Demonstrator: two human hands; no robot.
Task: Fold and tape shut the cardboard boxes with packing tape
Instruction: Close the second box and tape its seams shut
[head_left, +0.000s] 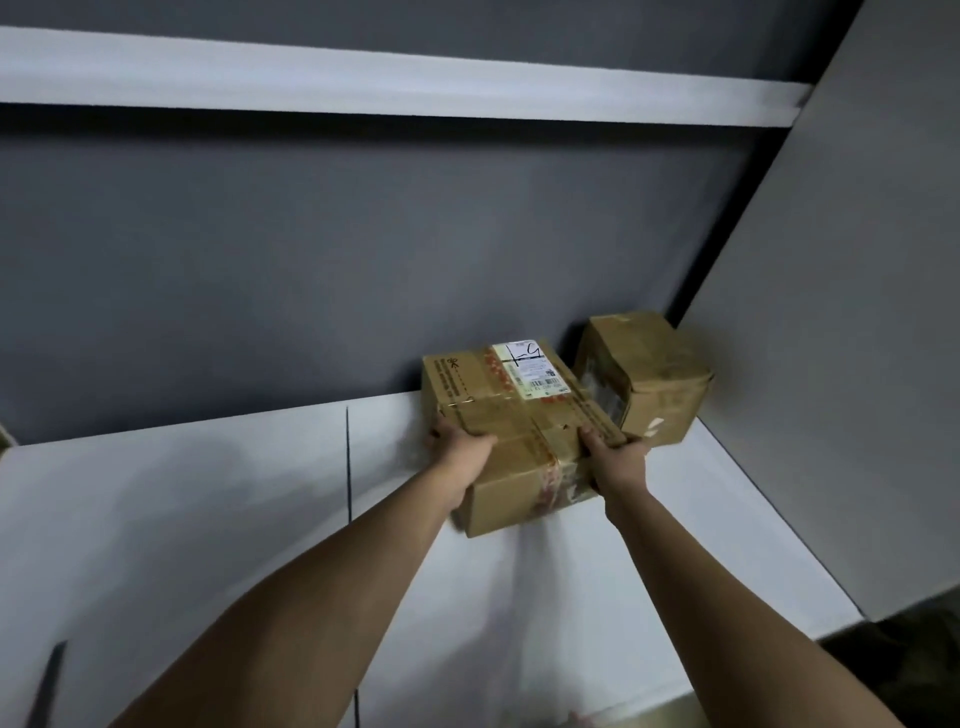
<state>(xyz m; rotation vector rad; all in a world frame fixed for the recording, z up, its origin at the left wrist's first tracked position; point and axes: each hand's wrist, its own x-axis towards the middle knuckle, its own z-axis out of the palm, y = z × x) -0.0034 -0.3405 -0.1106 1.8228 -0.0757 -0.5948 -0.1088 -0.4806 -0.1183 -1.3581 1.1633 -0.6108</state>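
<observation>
Taped cardboard box (519, 431) with a white shipping label (530, 371) sits on the white table (208, 519), near the grey wall. Left hand (460, 449) grips its left side, right hand (615, 460) grips its right edge. Second box (644, 376) just beside it in the corner.

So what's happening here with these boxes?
A person is holding a taped cardboard box with both hands, the left hand on its left side and the right hand on its right, over a white table. A second closed box sits behind it in the corner by the grey wall.
</observation>
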